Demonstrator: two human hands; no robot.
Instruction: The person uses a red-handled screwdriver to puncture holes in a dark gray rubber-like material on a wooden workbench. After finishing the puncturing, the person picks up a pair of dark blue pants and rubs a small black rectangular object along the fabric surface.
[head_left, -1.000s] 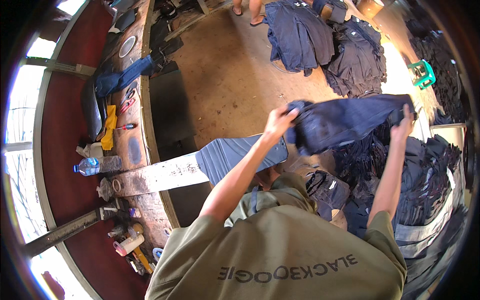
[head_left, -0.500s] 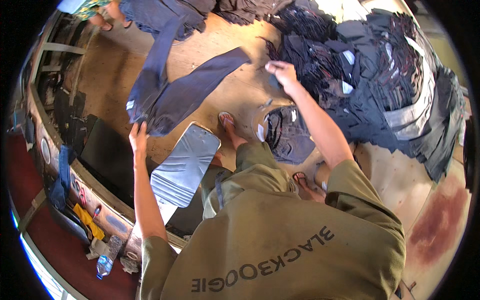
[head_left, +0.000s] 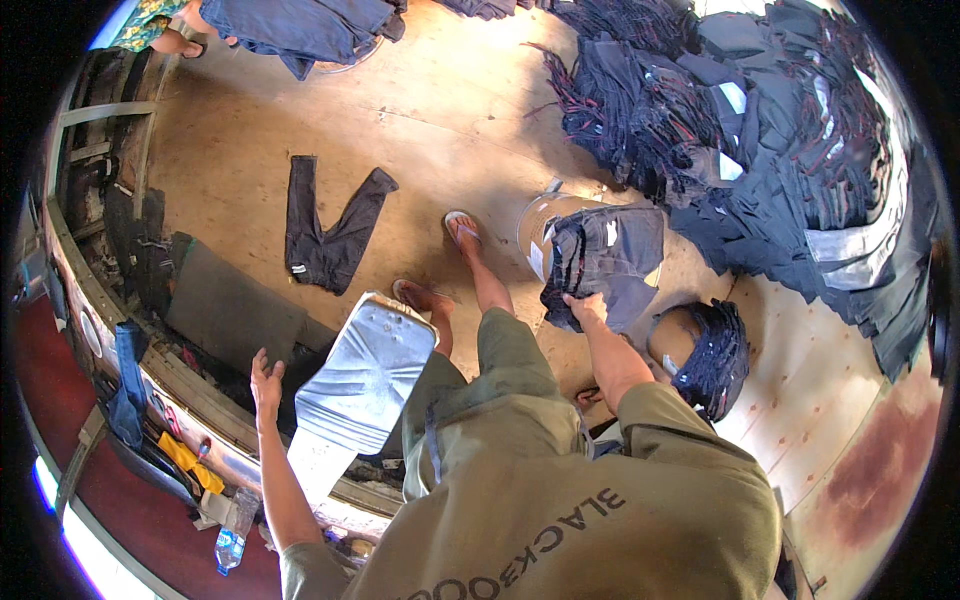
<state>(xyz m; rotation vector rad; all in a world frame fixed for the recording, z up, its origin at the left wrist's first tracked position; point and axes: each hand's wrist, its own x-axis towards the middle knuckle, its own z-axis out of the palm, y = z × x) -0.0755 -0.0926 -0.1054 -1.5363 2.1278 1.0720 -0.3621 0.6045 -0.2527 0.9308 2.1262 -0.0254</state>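
Note:
My right hand (head_left: 586, 308) is closed on the near edge of a stack of dark trousers (head_left: 615, 255). The stack is draped over a round, light-coloured container (head_left: 538, 222). Empty, with its fingers apart, my left hand (head_left: 266, 385) hovers at the left beside a silvery padded board (head_left: 365, 375). Beyond the board, a single pair of dark trousers (head_left: 335, 230) lies spread on the wooden floor, its legs pointing away from me.
A large heap of dark garments (head_left: 790, 150) fills the far right. More dark clothes (head_left: 300, 25) lie at the far left near another person's foot (head_left: 178, 43). A dark bundle (head_left: 718, 360) rests on a round thing by my right arm. A plastic bottle (head_left: 232, 540) lies low on the left.
The trousers that hung from my left hand now lie on the floor, let go. My right hand has come back toward me and taken hold of the stacked trousers.

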